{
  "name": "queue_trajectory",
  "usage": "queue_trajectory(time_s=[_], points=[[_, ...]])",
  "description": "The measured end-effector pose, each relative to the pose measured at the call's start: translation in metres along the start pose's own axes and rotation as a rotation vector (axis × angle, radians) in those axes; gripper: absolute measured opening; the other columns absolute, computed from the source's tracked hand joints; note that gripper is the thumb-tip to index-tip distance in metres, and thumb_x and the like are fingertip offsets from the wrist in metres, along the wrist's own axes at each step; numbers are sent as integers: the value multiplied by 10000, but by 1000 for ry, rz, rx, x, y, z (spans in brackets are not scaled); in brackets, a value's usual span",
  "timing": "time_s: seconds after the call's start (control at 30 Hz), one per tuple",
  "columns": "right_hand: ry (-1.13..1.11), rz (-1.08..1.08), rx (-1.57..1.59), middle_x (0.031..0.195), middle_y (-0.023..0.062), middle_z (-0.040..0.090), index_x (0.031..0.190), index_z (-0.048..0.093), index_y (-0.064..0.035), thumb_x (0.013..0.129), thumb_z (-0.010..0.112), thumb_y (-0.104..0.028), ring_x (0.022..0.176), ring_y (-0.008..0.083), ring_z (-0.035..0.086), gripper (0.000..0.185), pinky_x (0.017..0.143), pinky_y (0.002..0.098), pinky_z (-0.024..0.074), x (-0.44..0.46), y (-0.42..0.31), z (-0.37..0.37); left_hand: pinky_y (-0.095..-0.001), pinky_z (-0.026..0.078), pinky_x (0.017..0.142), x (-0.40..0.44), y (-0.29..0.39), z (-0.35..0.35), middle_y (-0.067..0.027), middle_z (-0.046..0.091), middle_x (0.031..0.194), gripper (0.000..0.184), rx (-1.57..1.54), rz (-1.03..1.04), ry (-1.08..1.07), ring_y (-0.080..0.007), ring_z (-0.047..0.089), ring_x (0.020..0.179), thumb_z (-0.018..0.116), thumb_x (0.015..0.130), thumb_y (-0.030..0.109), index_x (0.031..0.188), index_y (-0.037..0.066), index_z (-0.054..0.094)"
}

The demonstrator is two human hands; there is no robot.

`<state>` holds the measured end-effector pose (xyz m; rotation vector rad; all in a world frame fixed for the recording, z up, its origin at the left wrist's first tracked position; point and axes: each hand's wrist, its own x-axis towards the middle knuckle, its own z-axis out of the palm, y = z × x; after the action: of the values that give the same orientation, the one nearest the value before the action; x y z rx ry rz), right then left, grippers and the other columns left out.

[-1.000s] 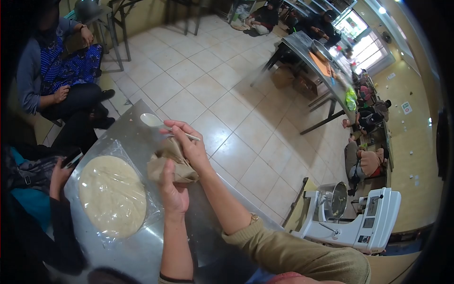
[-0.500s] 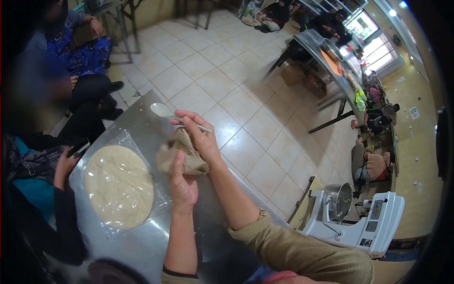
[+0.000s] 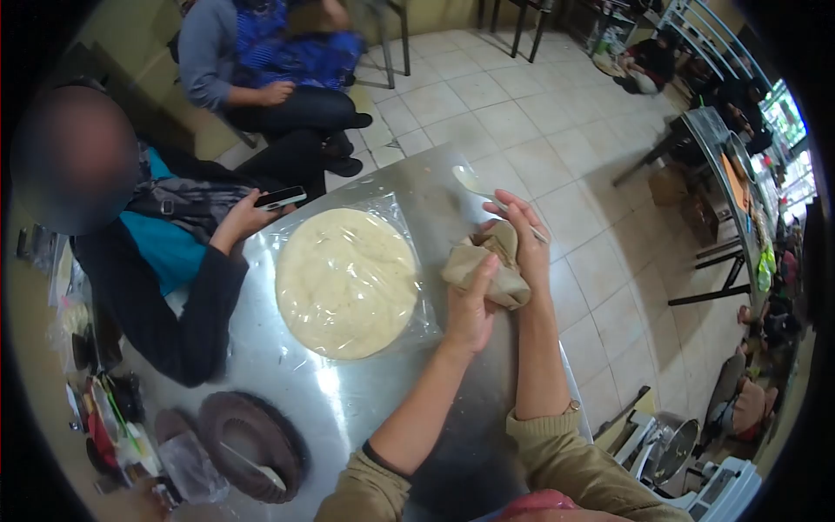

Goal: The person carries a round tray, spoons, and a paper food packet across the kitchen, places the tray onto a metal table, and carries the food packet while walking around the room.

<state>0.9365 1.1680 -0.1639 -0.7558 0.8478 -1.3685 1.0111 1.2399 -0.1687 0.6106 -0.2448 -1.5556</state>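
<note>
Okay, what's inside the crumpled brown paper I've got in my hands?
Only folds and a shaded crease near the top of the brown paper show. The left hand covers part of it; any contents are hidden. The spoon in the right hand is outside.

Worn on the head, the one camera looks forward and steeply down; the surface (image 3: pixel 350 413) sits near below; the floor (image 3: pixel 565 174) stretches farther off, slanting across the view.
</note>
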Motion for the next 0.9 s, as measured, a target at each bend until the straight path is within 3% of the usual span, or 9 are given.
queue_trajectory(time_s=[0.9], points=[[39, 15, -2, 936, 132, 622, 1095, 547, 21, 898, 510, -171, 708, 122, 586, 277, 629, 246, 497, 0, -2, 2, -267, 418, 847, 1, 2, 0, 7, 510, 1089, 374, -8, -32, -38, -77, 502, 990, 573, 867, 188, 1198, 87, 431]])
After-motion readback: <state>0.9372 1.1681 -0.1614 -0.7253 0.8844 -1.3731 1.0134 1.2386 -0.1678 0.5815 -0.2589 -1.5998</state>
